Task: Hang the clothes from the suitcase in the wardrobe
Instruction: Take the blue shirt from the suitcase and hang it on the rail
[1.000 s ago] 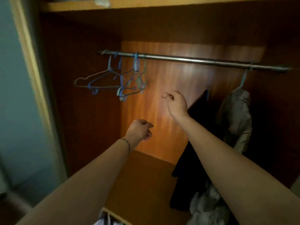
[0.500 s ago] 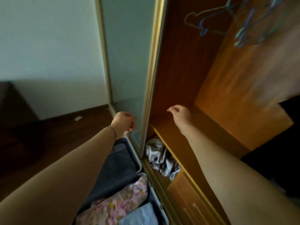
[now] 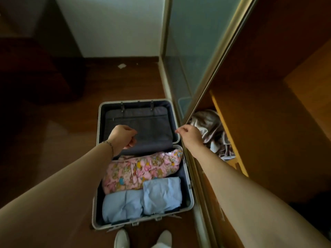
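Observation:
An open silver-rimmed suitcase (image 3: 97, 176) lies on the wooden floor in front of me. Its near half holds a pink floral garment (image 3: 143, 169) and two folded light-blue pieces (image 3: 141, 199). The far half shows only a dark zipped lining. My left hand (image 3: 122, 137) hovers over the suitcase's middle, fingers curled, holding nothing. My right hand (image 3: 189, 136) hangs over the suitcase's right rim, also curled and empty. The wardrobe (image 3: 268, 122) stands open on the right; its rail and hangers are out of view.
A frosted sliding door (image 3: 197, 51) with a brass frame runs along the suitcase's right side. A crumpled grey-brown cloth (image 3: 209, 127) lies low in the wardrobe. Dark furniture (image 3: 26, 68) stands at the left. My white shoes (image 3: 121, 238) are at the suitcase's near edge.
My view has swung down and left from the wardrobe rail to the suitcase. Both hands have dropped from near the rail to just above the suitcase, still empty.

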Motion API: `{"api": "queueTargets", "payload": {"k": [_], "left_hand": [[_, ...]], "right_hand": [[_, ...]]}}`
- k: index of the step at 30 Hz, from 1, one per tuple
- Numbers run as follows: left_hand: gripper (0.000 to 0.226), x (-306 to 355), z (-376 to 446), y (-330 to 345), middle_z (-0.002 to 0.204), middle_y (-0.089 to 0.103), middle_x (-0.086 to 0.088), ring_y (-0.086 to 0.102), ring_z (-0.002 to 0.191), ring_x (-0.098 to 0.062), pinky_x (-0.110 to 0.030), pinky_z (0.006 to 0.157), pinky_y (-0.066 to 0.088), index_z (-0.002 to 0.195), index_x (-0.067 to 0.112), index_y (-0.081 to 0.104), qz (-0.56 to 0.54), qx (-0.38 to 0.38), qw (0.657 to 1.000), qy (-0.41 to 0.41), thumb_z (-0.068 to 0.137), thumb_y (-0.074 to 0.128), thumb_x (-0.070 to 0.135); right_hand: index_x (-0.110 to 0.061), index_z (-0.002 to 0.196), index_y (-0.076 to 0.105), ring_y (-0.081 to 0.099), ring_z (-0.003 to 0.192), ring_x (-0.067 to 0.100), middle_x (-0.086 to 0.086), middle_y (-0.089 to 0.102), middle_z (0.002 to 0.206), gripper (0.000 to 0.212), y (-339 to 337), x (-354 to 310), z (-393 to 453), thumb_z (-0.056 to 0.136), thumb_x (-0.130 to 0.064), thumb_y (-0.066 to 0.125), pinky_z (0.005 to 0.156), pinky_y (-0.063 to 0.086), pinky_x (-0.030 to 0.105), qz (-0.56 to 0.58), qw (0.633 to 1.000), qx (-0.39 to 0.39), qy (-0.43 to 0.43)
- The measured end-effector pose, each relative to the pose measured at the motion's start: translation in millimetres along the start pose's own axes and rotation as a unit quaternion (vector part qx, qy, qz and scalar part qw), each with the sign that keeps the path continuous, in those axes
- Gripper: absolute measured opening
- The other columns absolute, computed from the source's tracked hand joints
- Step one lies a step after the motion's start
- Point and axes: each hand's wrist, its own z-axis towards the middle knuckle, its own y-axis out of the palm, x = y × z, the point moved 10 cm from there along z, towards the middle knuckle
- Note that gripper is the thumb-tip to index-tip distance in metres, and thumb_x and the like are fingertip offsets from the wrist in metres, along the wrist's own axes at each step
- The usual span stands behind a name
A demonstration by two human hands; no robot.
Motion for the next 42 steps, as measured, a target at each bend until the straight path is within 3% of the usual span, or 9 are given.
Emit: {"api": "queueTargets", "payload": {"k": [4,7,12,18,22,30,35,40,42], "left_hand": [[0.019,-85.7,46.9,29.9,0.053,0.057,-0.008,0.049,0.034,-0.012,-0.015,0.034,0.036,0.075,0.006,0.060,0.020,-0.020,0.999,-0.026,0.094,0.056,0.010],[0.014,-158.4,86.5,59.7,0.059,0.060,-0.008,0.052,0.037,-0.012,-0.018,0.038,0.040,0.081,0.008,0.062,0.039,-0.038,0.997,-0.051,0.093,0.057,0.013],[0.011,-285.2,145.2,119.1,0.064,0.065,-0.007,0.056,0.044,-0.014,-0.024,0.045,0.044,0.093,0.007,0.065,0.084,-0.085,0.988,-0.101,0.093,0.058,0.015],[0.008,-382.0,201.8,178.9,0.070,0.066,-0.004,0.057,0.053,-0.014,-0.026,0.056,0.048,0.095,0.011,0.066,0.127,-0.128,0.979,-0.096,0.092,0.059,0.013],[0.015,-414.2,235.7,217.9,0.090,0.067,-0.006,0.061,0.067,-0.013,-0.021,0.056,0.051,0.103,0.018,0.065,0.181,-0.169,0.967,-0.054,0.088,0.064,0.013],[0.014,-413.3,296.7,267.0,0.090,0.070,-0.008,0.062,0.071,-0.017,-0.025,0.063,0.050,0.102,0.010,0.066,0.216,-0.275,0.937,0.012,0.091,0.060,0.016],[0.022,-400.8,315.9,273.2,0.077,0.060,-0.016,0.051,0.061,-0.018,-0.028,0.059,0.043,0.090,0.000,0.062,0.159,-0.324,0.932,0.008,0.095,0.055,0.020],[0.046,-394.0,312.6,243.9,0.105,0.070,-0.016,0.066,0.084,-0.027,-0.045,0.088,0.055,0.109,0.006,0.066,0.107,-0.290,0.950,-0.035,0.099,0.040,0.043],[0.067,-392.5,306.7,231.6,0.103,0.070,-0.016,0.066,0.088,-0.030,-0.046,0.082,0.055,0.111,0.007,0.065,0.051,-0.302,0.949,-0.075,0.095,0.029,0.062]], "right_hand": [[-0.008,0.090,0.073,0.060,0.083,0.015,-0.001,0.066,0.084,0.019,72.9,83.7,19.8,0.091,-0.014,0.055,0.056,0.038,0.011,-0.024,0.999,-0.029,0.033],[-0.007,0.082,0.071,0.064,0.086,0.026,0.010,0.069,0.085,0.020,137.3,160.4,38.2,0.090,-0.019,0.057,0.071,0.046,0.030,-0.034,0.997,-0.040,0.060],[0.000,0.090,0.069,0.062,0.091,0.031,0.016,0.069,0.092,0.025,230.4,281.3,53.4,0.093,-0.019,0.054,0.078,0.048,0.037,-0.050,0.990,-0.077,0.106],[-0.012,0.082,0.064,0.058,0.085,0.025,0.009,0.065,0.090,0.020,304.8,378.0,83.1,0.094,-0.023,0.053,0.061,0.039,0.028,-0.143,0.978,-0.132,0.077],[-0.017,0.101,0.063,0.061,0.096,0.025,0.002,0.066,0.104,0.022,334.0,422.5,111.3,0.085,-0.032,0.061,0.083,0.051,0.035,-0.305,0.932,-0.196,0.014],[-0.019,0.095,0.064,0.060,0.089,0.019,-0.002,0.064,0.096,0.039,384.1,444.5,127.2,0.072,-0.049,0.072,0.070,0.046,0.029,-0.479,0.772,-0.404,-0.106],[-0.027,0.084,0.065,0.067,0.090,0.017,-0.010,0.066,0.088,0.007,389.9,434.9,127.6,0.083,-0.030,0.071,0.083,0.056,0.034,-0.365,0.789,-0.491,-0.051],[-0.029,0.073,0.067,0.061,0.064,-0.003,-0.016,0.065,0.068,0.011,334.6,331.5,162.6,0.078,-0.031,0.076,0.063,0.049,0.019,-0.342,0.856,-0.362,-0.137],[-0.026,0.071,0.067,0.059,0.058,-0.005,-0.013,0.065,0.064,0.012,310.7,280.9,169.8,0.076,-0.030,0.078,0.058,0.045,0.016,-0.332,0.873,-0.308,-0.181]]}}
